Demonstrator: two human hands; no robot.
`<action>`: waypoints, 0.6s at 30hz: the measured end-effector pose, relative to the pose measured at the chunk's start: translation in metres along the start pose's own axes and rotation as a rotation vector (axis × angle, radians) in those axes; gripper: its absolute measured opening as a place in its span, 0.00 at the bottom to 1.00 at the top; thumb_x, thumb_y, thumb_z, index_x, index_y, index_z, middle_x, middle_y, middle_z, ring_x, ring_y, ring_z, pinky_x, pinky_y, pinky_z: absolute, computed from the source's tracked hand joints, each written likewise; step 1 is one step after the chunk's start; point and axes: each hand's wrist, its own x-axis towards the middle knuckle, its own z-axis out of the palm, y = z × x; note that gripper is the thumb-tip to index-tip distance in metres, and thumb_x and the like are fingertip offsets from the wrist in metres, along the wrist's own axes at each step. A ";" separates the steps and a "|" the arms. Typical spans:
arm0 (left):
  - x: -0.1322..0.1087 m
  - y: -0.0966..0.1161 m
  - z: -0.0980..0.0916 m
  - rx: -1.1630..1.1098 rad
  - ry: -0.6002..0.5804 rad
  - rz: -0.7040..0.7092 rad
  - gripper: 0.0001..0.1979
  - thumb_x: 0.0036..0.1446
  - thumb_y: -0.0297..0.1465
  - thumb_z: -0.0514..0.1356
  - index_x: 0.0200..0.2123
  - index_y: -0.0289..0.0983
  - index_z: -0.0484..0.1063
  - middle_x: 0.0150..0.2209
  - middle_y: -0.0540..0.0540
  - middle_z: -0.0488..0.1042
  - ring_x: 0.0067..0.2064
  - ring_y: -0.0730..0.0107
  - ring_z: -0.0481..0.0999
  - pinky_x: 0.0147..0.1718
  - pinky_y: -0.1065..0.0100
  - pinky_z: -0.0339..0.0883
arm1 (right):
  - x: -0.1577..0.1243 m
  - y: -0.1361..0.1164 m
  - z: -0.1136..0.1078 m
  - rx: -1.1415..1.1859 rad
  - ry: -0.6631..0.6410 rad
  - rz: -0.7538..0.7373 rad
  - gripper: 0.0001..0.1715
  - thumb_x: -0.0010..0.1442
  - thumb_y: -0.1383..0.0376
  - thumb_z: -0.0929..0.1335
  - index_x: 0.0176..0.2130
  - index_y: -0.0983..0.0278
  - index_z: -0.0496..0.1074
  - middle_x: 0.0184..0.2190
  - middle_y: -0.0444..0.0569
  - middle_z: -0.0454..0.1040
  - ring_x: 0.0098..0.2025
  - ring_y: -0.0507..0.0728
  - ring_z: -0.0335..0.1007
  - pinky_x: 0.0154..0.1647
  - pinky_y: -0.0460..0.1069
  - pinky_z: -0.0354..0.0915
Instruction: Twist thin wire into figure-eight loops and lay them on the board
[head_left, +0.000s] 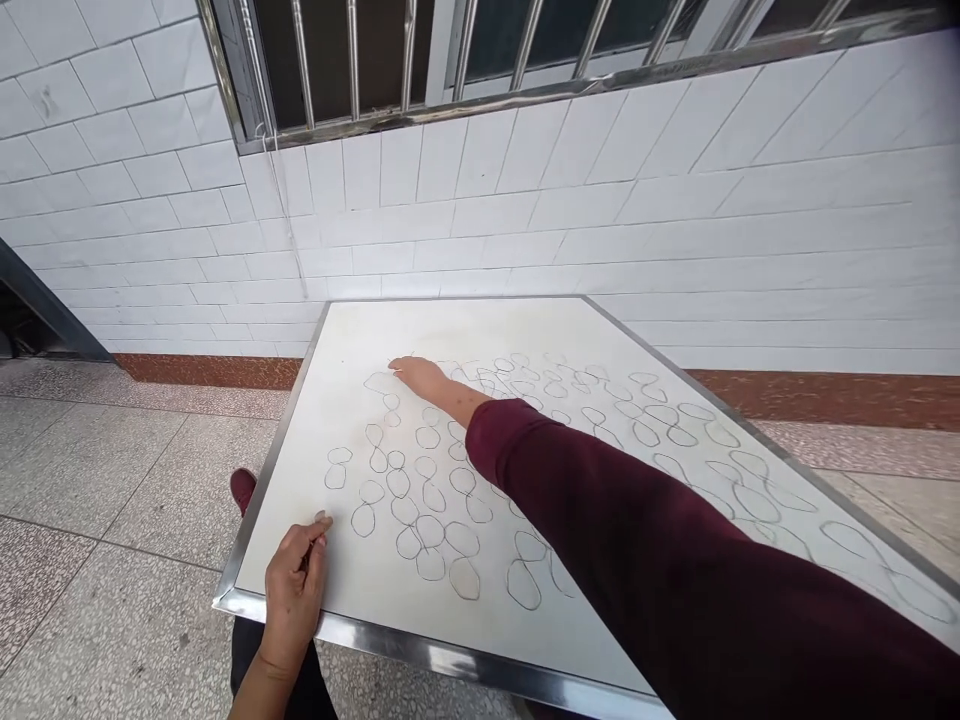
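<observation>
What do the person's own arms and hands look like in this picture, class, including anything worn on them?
The right hand is ungloved; a plain, dark maroon sleeve covers that arm, ending above the wrist in a bunched cuff. The left hand is ungloved too, and its forearm shows no sleeve up to the picture's edge.

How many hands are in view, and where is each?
2: the left hand is near the close left corner of the white tabletop; the right hand is farther back, among thin loops.
</observation>
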 end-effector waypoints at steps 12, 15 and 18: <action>-0.003 0.004 0.000 -0.026 -0.016 -0.056 0.14 0.65 0.34 0.54 0.49 0.48 0.76 0.44 0.44 0.78 0.54 0.60 0.77 0.52 0.59 0.74 | 0.015 0.007 0.020 -0.184 -0.015 0.103 0.13 0.69 0.63 0.63 0.49 0.68 0.71 0.48 0.55 0.73 0.44 0.57 0.72 0.44 0.54 0.69; -0.002 0.003 0.001 -0.036 -0.016 -0.055 0.14 0.65 0.35 0.54 0.49 0.46 0.77 0.44 0.43 0.78 0.54 0.60 0.77 0.52 0.58 0.73 | 0.008 -0.004 0.001 -0.167 0.071 0.117 0.16 0.70 0.68 0.58 0.49 0.70 0.70 0.49 0.60 0.72 0.42 0.58 0.71 0.39 0.51 0.66; 0.001 0.001 0.000 -0.047 -0.002 -0.046 0.14 0.65 0.36 0.54 0.48 0.44 0.77 0.42 0.42 0.78 0.54 0.59 0.77 0.52 0.58 0.73 | -0.014 -0.025 -0.026 -0.145 0.160 0.084 0.16 0.69 0.68 0.57 0.49 0.67 0.70 0.49 0.56 0.73 0.42 0.58 0.71 0.35 0.50 0.62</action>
